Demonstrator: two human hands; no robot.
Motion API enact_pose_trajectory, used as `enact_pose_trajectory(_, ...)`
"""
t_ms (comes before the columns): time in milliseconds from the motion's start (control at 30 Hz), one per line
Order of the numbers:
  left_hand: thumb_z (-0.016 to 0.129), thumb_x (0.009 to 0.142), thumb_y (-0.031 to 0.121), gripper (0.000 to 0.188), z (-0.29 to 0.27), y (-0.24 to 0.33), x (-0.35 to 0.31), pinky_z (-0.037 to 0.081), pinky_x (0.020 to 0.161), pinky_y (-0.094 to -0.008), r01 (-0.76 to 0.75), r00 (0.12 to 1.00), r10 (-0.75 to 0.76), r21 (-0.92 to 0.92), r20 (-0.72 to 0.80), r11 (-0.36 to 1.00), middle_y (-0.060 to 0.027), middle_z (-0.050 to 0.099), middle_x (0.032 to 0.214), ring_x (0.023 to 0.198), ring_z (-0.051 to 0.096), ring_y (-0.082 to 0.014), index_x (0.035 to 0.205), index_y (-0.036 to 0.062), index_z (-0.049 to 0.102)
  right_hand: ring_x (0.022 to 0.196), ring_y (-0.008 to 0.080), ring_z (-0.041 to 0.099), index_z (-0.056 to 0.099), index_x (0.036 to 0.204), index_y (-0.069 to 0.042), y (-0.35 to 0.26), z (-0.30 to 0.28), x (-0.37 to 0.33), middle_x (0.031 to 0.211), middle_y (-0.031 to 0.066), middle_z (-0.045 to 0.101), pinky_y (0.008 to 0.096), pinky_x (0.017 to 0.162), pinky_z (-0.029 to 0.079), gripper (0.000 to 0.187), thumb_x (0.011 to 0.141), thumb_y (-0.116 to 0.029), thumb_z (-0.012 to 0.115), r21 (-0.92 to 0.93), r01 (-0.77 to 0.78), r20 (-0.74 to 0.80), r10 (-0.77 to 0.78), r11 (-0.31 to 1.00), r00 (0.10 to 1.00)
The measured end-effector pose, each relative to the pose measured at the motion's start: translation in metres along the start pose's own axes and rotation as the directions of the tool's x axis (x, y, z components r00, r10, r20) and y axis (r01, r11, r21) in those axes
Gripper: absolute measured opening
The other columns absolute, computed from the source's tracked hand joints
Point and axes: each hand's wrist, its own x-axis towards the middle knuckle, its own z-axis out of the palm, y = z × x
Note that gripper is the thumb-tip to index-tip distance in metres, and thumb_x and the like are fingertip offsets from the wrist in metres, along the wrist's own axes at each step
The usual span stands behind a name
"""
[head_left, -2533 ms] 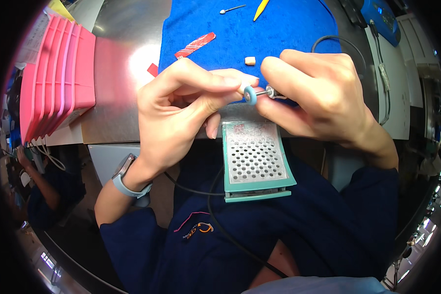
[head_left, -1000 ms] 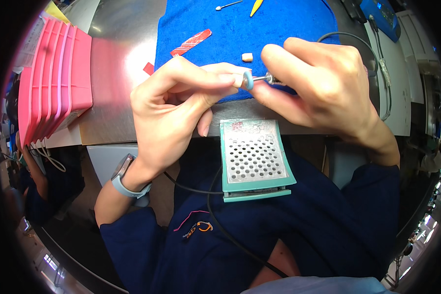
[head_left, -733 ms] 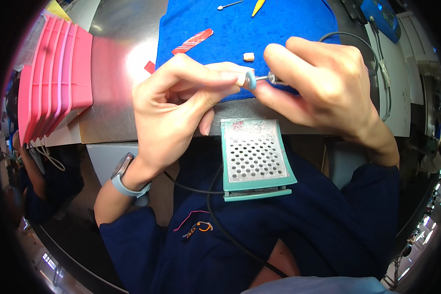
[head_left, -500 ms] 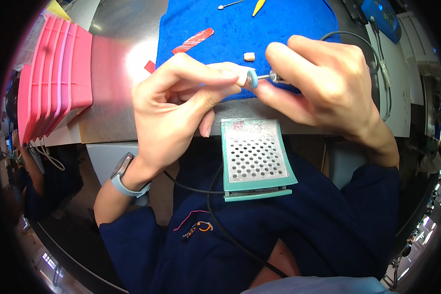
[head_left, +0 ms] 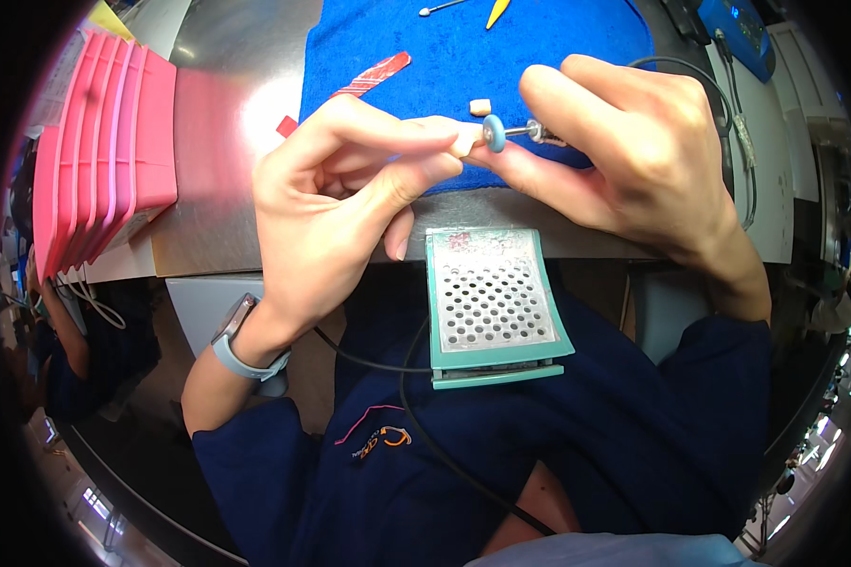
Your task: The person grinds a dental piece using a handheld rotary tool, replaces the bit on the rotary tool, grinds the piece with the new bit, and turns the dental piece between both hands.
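My left hand (head_left: 326, 203) pinches a small off-white piece like a dental crown (head_left: 464, 145) between thumb and fingertips. In my right hand (head_left: 638, 156) is a rotary handpiece (head_left: 537, 131), its body mostly hidden by the curled fingers. A blue-grey polishing wheel (head_left: 494, 134) sits on its thin metal shank, right beside the crown; whether they touch I cannot tell. The right thumb reaches under the wheel toward the left fingertips. Just beyond lies a second off-white, tooth-like piece (head_left: 480, 107) on a blue towel (head_left: 444, 57).
Below my hands a green-framed, perforated metal suction grille (head_left: 492, 302) juts from the metal bench (head_left: 222, 142). Red striped strip (head_left: 378, 76), yellow tool (head_left: 498, 12) and thin bur (head_left: 442, 8) lie on the towel. Pink trays (head_left: 113, 151) stand left; a blue control box (head_left: 738, 38) sits right.
The wheel has shifted slightly up and to the right, showing more of its rim. The crown has turned a little in my left fingertips. Both hands keep their grips.
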Motion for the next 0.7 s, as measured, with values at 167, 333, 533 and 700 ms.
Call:
enact_pose_trajectory(167, 0.060, 0.090, -0.005, 0.009, 0.0006, 0.0007, 0.0004, 0.040, 0.039, -0.0183, 0.020, 1.000, -0.020, -0.013, 0.002, 1.000, -0.0158, 0.068, 0.094, 0.050, 0.054, -0.0068, 0.097, -0.0018, 0.056, 0.043, 0.0171, 0.047, 0.060, 0.080, -0.004, -0.0020, 0.0038, 0.0000, 0.057, 0.0029, 0.043, 0.0303, 0.040, 0.037, 0.029, 0.068, -0.022, 0.080, 0.014, 0.026, -0.075, -0.025, 1.000, 0.997)
enact_pose_trajectory(333, 0.060, 0.089, -0.005, 0.008, -0.0004, 0.0009, 0.0003, 0.040, 0.039, -0.0183, 0.015, 1.000, -0.015, -0.004, 0.024, 1.000, -0.0159, 0.069, 0.093, 0.049, 0.054, -0.0072, 0.096, -0.0023, 0.056, 0.043, 0.0164, 0.047, 0.060, 0.079, -0.004, -0.0029, 0.0045, 0.0009, 0.057, 0.0025, 0.043, 0.0297, 0.040, 0.037, 0.027, 0.068, -0.020, 0.079, 0.030, 0.029, -0.069, -0.027, 0.999, 0.997)
enact_pose_trajectory(533, 0.059, 0.090, -0.006, 0.008, 0.0006, 0.0030, -0.0004, 0.041, 0.040, -0.0182, 0.036, 0.999, -0.035, -0.024, 0.015, 0.999, -0.0170, 0.069, 0.095, 0.049, 0.054, -0.0073, 0.096, -0.0023, 0.056, 0.043, 0.0167, 0.047, 0.060, 0.077, -0.005, -0.0068, 0.0052, 0.0018, 0.057, 0.0020, 0.043, 0.0298, 0.039, 0.036, 0.025, 0.065, -0.017, 0.078, 0.051, 0.059, -0.082, -0.054, 0.997, 0.995)
enact_pose_trajectory(700, 0.058, 0.090, -0.006, 0.008, 0.0004, 0.0004, 0.0004, 0.041, 0.040, -0.0182, 0.017, 0.999, -0.017, -0.013, 0.028, 1.000, -0.0173, 0.069, 0.095, 0.049, 0.055, -0.0075, 0.096, -0.0019, 0.056, 0.043, 0.0169, 0.047, 0.059, 0.076, -0.005, -0.0068, 0.0058, -0.0003, 0.057, 0.0023, 0.042, 0.0300, 0.039, 0.035, 0.024, 0.063, -0.015, 0.077, 0.041, 0.031, -0.084, -0.028, 0.999, 0.996)
